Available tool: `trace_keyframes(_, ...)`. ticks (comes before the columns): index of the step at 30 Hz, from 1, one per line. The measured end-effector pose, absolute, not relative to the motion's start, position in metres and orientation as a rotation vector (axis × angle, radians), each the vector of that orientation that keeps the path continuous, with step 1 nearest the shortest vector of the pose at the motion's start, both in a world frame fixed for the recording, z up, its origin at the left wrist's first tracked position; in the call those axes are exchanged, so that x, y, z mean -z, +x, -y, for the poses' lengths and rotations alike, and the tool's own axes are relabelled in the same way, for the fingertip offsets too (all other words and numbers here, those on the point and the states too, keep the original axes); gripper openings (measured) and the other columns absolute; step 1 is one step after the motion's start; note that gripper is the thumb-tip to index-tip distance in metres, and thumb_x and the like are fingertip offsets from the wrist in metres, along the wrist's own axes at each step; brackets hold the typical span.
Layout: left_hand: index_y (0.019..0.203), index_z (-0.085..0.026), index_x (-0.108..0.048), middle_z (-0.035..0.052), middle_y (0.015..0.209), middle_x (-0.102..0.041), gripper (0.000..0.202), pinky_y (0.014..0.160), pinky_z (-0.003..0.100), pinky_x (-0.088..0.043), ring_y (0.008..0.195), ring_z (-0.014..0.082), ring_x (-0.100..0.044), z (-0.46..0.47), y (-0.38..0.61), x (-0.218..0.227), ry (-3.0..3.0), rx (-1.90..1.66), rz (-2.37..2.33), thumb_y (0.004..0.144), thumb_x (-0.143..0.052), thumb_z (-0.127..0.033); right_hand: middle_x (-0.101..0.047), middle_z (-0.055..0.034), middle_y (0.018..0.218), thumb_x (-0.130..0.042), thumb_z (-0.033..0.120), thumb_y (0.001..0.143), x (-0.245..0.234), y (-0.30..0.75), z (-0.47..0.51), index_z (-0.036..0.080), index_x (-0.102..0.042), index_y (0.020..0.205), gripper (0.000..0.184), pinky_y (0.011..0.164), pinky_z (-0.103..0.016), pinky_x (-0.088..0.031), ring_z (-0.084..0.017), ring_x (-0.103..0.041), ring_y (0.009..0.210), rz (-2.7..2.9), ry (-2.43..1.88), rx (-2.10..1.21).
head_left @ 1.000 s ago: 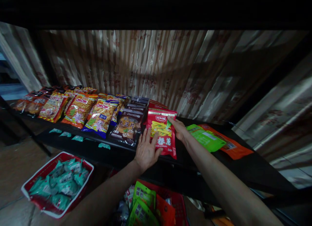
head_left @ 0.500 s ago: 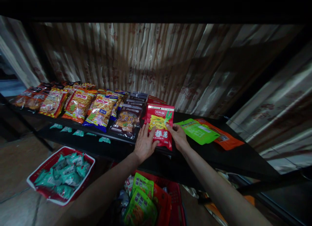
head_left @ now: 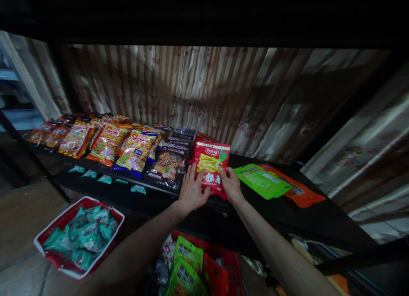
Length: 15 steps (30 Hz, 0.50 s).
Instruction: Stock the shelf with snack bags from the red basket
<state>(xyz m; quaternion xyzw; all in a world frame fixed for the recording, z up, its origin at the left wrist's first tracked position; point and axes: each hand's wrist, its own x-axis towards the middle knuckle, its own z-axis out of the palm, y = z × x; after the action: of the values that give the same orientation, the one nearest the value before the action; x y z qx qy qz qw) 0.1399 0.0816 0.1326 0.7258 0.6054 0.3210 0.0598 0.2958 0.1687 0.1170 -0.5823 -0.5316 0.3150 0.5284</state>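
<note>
A red snack packet [head_left: 209, 159] with yellow sticks and a green onion pictured on it leans on the black shelf, in front of another red packet mostly hidden behind it. My left hand [head_left: 193, 188] lies over its lower left part, fingers spread and resting on the front, thumb near the bottom edge. With my right hand [head_left: 231, 185] I grip the right edge, thumb on the front and the other fingers mostly hidden. Just left of my left hand stand dark potato-chip packets [head_left: 168, 164].
Colourful snack bags [head_left: 136, 151] line the shelf to the left. A green packet [head_left: 263, 181] and an orange packet [head_left: 302, 193] lie flat at right. Below are a red basket of teal packets [head_left: 87, 232] and a red basket [head_left: 234, 266] with green packets.
The view has shifted, so the shelf sits slightly lower in the picture. My right hand has slid slightly down the packet's right edge; my left hand stays on its lower left.
</note>
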Motion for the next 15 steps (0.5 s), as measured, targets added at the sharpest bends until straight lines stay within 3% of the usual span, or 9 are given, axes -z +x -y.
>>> trace_keyframes(10, 0.141, -0.003, -0.026, 0.0219, 0.145, -0.035, 0.066, 0.108, 0.037, -0.03, 0.134, 0.0271, -0.035, -0.106, 0.15, -0.16, 1.862, -0.971, -1.995, 0.088, -0.038, -0.042, -0.067, 0.0008, 0.066, -0.054, 0.057, 0.073, -0.112, 0.298, -0.167, 0.025, -0.056, 0.073, 0.032, 0.06, -0.03, -0.046, -0.021, -0.062, 0.068, 1.308, -1.425, -0.62)
trace_keyframes(15, 0.14, -0.001, -0.026, 0.0223, 0.145, -0.035, 0.066, 0.11, 0.039, -0.027, 0.136, 0.029, -0.029, -0.12, 0.153, -0.16, 1.852, -0.936, -1.969, 0.086, -0.043, -0.036, -0.067, 0.0, 0.071, -0.05, 0.054, 0.076, -0.112, 0.3, -0.168, 0.026, -0.055, 0.08, 0.029, 0.064, -0.03, -0.045, -0.022, -0.061, 0.074, 1.333, -1.433, -0.704)
